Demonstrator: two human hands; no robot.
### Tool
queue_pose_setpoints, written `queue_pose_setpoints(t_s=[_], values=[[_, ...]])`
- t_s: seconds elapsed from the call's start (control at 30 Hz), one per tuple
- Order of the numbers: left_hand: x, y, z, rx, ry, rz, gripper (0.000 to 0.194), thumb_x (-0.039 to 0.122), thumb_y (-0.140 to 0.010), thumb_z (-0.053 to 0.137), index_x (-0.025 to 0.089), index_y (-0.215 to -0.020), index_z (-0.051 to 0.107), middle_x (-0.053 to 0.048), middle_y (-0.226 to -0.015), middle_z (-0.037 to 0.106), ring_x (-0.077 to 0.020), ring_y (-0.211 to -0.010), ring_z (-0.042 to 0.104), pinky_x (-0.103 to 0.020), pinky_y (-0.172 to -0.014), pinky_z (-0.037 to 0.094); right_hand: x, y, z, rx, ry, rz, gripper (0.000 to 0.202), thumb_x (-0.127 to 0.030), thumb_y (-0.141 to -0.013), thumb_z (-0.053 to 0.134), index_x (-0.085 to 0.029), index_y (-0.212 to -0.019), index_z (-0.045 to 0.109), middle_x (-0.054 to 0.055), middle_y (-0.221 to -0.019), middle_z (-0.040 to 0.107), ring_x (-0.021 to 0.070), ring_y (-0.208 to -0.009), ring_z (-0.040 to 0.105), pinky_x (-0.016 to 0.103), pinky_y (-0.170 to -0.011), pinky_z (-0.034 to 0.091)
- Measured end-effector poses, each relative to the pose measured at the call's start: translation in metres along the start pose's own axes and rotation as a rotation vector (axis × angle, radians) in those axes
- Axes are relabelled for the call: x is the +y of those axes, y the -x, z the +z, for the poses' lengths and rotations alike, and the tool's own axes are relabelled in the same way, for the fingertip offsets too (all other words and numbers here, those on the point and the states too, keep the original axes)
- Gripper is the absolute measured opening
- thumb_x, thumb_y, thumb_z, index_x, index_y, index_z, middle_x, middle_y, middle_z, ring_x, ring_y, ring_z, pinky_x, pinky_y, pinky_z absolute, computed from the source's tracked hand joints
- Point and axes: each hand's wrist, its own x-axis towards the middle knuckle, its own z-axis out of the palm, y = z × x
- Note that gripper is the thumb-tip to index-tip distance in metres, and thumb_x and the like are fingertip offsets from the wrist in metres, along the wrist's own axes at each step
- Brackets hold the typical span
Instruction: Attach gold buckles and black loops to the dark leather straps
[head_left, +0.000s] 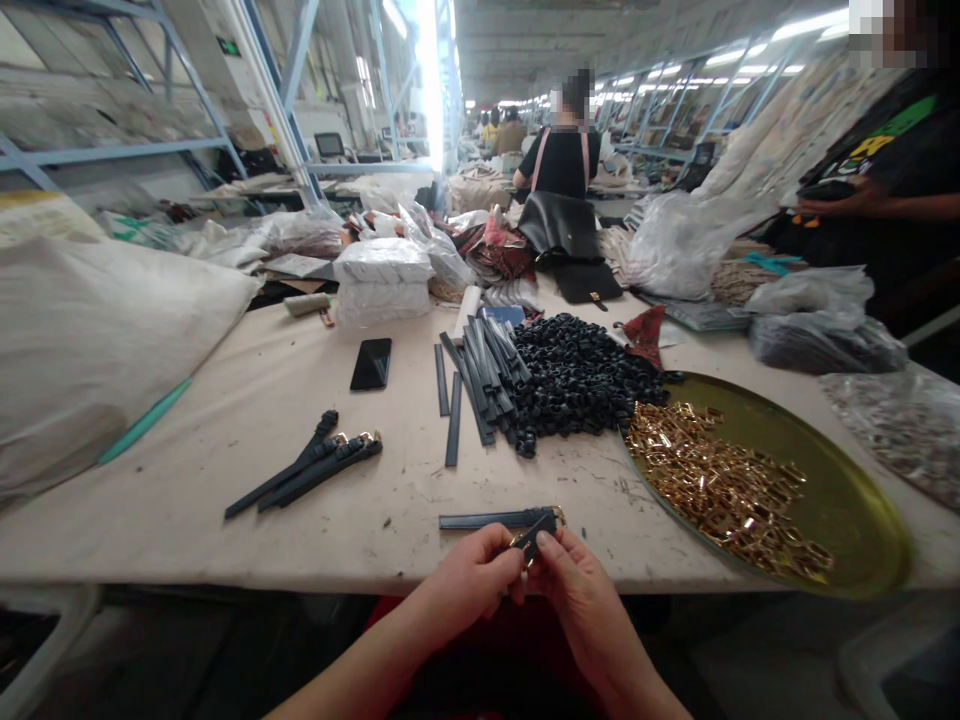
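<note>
At the table's front edge, my left hand (484, 568) pinches a small gold buckle (528, 562). My right hand (576, 572) grips a short black strap (532, 535) that meets the buckle between my fingertips; whether it passes through, I cannot tell. Just beyond my hands lies another black strap (480, 520) with a gold buckle at its right end. To the left, several buckled straps (315, 470) rest in a small fanned group. Flat strap pieces (487, 375) are stacked ahead of me, beside a large heap of small black loops (577, 375).
A round gold tray (862, 500) full of gold buckles (720, 490) stands at right. A phone (371, 364) lies mid-table. White sacking (105, 350) covers the left side. Plastic-wrapped bundles (384, 280) and a black bag (562, 235) line the back. A person (892, 170) stands at far right.
</note>
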Motion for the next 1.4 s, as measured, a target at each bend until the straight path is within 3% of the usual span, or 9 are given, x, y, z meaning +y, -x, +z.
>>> queue_pose_setpoints(t_s=[0.27, 0.83, 1.0, 1.07, 1.23, 1.4], values=[[0.003, 0.000, 0.002, 0.006, 0.081, 0.017, 0.024, 0.040, -0.074, 0.047, 0.016, -0.071, 0.044, 0.004, -0.056, 0.054, -0.0026, -0.034, 0.036, -0.015, -0.033, 0.024, 0.000, 0.000, -0.006, 0.156, 0.491, -0.244, 0.027, -0.044, -0.076, 0.053, -0.018, -0.071, 0.055, -0.002, -0.058, 0.056, 0.0135, -0.056, 0.051, 0.025, -0.057, 0.040], [0.000, 0.000, 0.005, 0.057, 0.007, 0.057, 0.028, 0.043, -0.077, 0.043, 0.015, -0.070, 0.046, 0.004, -0.057, 0.051, -0.0031, -0.034, 0.034, -0.016, -0.036, 0.027, 0.001, -0.003, -0.009, 0.123, 0.432, -0.206, 0.027, -0.044, -0.077, 0.051, -0.018, -0.071, 0.055, -0.003, -0.058, 0.053, 0.0125, -0.055, 0.047, 0.024, -0.056, 0.039], [-0.006, 0.000, 0.008, 0.142, -0.125, 0.066, 0.025, 0.040, -0.078, 0.040, 0.017, -0.067, 0.043, 0.004, -0.055, 0.049, -0.0063, -0.039, 0.037, -0.018, -0.039, 0.028, 0.003, 0.005, -0.009, 0.190, 0.668, -0.426, 0.018, -0.039, -0.074, 0.057, -0.021, -0.074, 0.059, 0.003, -0.070, 0.061, 0.0191, -0.069, 0.053, 0.029, -0.065, 0.040], [-0.006, 0.003, 0.008, 0.179, -0.218, 0.109, 0.024, 0.038, -0.079, 0.040, 0.018, -0.066, 0.043, 0.004, -0.056, 0.049, -0.0075, -0.045, 0.040, -0.018, -0.042, 0.029, 0.001, 0.005, -0.012, 0.199, 0.694, -0.441, 0.017, -0.037, -0.070, 0.061, -0.022, -0.075, 0.060, 0.002, -0.072, 0.061, 0.0197, -0.070, 0.054, 0.029, -0.065, 0.040], [0.000, 0.007, 0.004, 0.080, -0.307, 0.123, 0.028, 0.044, -0.077, 0.044, 0.017, -0.067, 0.045, 0.004, -0.054, 0.051, -0.0078, -0.046, 0.039, -0.018, -0.044, 0.028, -0.008, 0.000, -0.017, 0.028, 0.511, -0.211, 0.023, -0.039, -0.066, 0.064, -0.019, -0.069, 0.053, -0.004, -0.059, 0.052, 0.0131, -0.057, 0.047, 0.023, -0.055, 0.037], [-0.003, -0.012, -0.003, 0.063, -0.137, 0.083, 0.028, 0.044, -0.070, 0.051, 0.018, -0.068, 0.042, 0.006, -0.048, 0.048, -0.0074, -0.038, 0.037, -0.018, -0.038, 0.027, -0.013, -0.005, -0.012, -0.089, 0.475, -0.239, 0.026, -0.043, -0.071, 0.060, -0.019, -0.068, 0.052, -0.005, -0.057, 0.049, 0.0105, -0.055, 0.045, 0.022, -0.053, 0.035]])
